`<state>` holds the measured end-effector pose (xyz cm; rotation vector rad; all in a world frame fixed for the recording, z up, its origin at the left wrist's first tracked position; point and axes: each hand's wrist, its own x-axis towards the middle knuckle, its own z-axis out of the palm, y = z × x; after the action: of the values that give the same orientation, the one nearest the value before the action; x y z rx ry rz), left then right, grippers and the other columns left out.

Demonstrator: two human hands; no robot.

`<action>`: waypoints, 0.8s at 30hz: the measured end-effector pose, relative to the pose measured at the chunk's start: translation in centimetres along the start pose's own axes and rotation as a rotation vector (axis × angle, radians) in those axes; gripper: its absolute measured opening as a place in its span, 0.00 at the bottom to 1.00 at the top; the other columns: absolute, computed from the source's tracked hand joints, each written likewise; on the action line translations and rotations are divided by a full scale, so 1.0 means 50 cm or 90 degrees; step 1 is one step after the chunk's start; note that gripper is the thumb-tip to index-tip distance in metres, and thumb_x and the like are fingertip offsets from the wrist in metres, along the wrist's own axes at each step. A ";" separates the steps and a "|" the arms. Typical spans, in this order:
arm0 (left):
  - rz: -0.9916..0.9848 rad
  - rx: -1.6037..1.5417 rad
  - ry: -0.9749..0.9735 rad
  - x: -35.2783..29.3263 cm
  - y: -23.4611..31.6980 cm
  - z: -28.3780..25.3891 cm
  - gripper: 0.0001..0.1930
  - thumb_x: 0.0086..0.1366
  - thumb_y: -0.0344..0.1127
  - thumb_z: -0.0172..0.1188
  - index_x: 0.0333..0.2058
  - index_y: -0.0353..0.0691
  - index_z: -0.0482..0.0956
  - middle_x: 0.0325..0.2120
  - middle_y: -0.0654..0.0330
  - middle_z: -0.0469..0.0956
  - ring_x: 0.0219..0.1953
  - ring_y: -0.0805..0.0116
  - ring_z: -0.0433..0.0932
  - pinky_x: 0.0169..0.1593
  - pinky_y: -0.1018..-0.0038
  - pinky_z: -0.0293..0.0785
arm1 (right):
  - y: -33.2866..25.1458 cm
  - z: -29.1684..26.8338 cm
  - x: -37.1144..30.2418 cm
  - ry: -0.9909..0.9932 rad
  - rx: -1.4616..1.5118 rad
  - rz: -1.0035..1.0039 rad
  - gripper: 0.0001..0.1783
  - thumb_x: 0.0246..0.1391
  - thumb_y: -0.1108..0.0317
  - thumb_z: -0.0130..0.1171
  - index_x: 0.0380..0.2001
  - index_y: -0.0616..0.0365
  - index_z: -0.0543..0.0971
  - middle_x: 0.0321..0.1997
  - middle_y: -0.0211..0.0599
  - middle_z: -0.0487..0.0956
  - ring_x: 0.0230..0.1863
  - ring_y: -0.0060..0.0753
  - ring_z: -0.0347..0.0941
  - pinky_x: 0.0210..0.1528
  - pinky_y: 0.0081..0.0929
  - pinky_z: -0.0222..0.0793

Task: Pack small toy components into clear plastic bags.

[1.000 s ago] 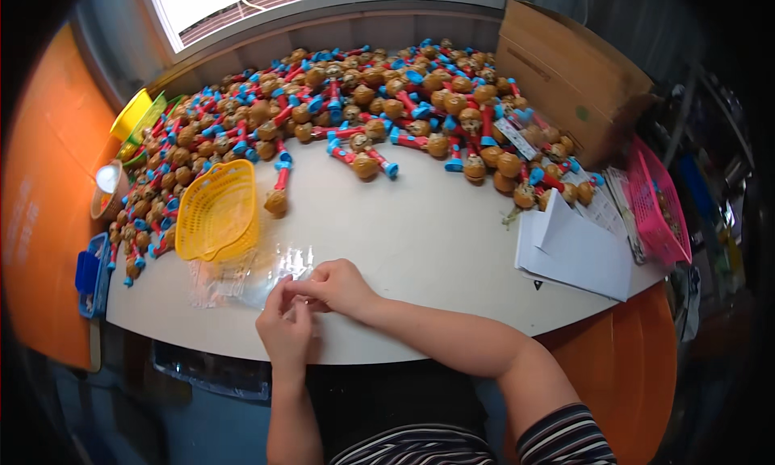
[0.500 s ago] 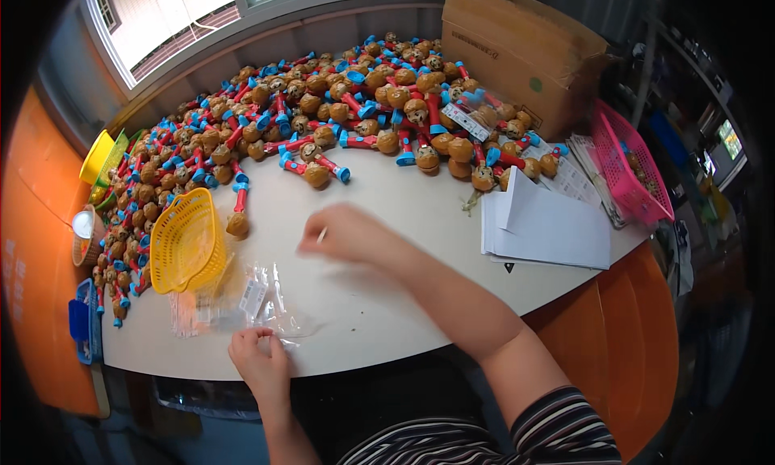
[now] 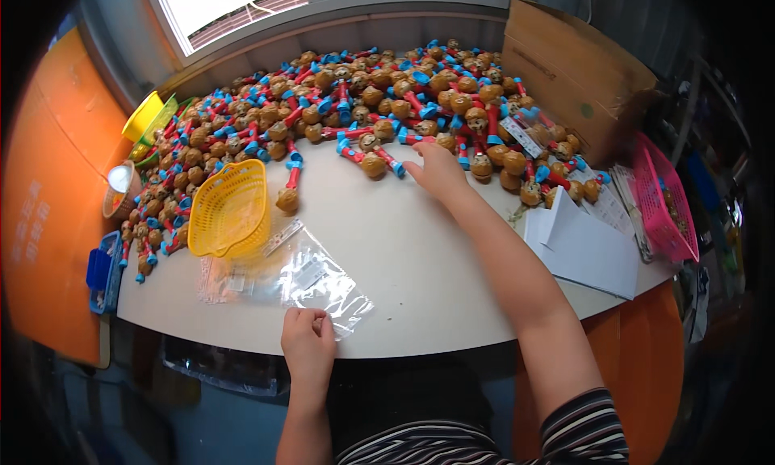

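My left hand (image 3: 309, 341) is at the table's near edge, its fingers curled together at the lower edge of a clear plastic bag (image 3: 333, 289). The bag lies flat, with a small pale label in it. Stretched out to the front of a big pile of toys, my right hand (image 3: 437, 173) has thumb and fingers apart and nothing visible between them. Closest to its fingertips is a toy (image 3: 389, 161) with a red handle, blue end and round brown head. Another such toy (image 3: 288, 189) lies apart, beside the yellow basket (image 3: 234, 243).
A cardboard box (image 3: 577, 81) stands behind the pile at right. White papers (image 3: 585, 247) and a pink basket (image 3: 658, 203) are on the right side. At left sit a blue basket (image 3: 105, 273) and a small round tub (image 3: 121, 189). More clear bags (image 3: 234, 281) lie below the yellow basket.
My right hand has moved away from me to the front of the toy pile. The bag by my left hand now lies flatter and more spread out. The whole view has shifted.
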<state>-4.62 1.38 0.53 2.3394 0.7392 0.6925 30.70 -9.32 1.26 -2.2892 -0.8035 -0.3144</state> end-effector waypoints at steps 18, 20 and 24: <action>0.069 -0.069 0.045 0.050 0.014 0.055 0.05 0.55 0.26 0.61 0.29 0.36 0.73 0.19 0.54 0.75 0.21 0.60 0.77 0.28 0.69 0.73 | -0.159 -0.174 -0.337 -0.439 0.728 0.500 0.13 0.64 0.61 0.55 0.39 0.62 0.76 0.28 0.35 0.79 0.24 0.20 0.76 0.25 0.18 0.77; 0.046 -0.089 0.032 0.047 0.014 0.055 0.05 0.56 0.26 0.61 0.30 0.36 0.73 0.19 0.55 0.75 0.21 0.62 0.76 0.28 0.70 0.73 | -0.149 -0.158 -0.357 -0.344 0.715 0.513 0.13 0.64 0.61 0.54 0.40 0.62 0.75 0.28 0.35 0.79 0.24 0.20 0.76 0.27 0.20 0.79; 0.089 -0.135 0.031 0.044 0.016 0.056 0.05 0.57 0.26 0.61 0.31 0.36 0.74 0.19 0.57 0.74 0.21 0.63 0.76 0.27 0.71 0.72 | -0.189 -0.145 -0.393 -0.339 0.781 0.558 0.11 0.64 0.65 0.54 0.41 0.63 0.75 0.27 0.35 0.77 0.23 0.20 0.74 0.27 0.17 0.78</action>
<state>-1.08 1.22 -0.25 2.2006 0.4988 0.8488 9.45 -17.82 3.28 -1.2850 -0.0380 0.9584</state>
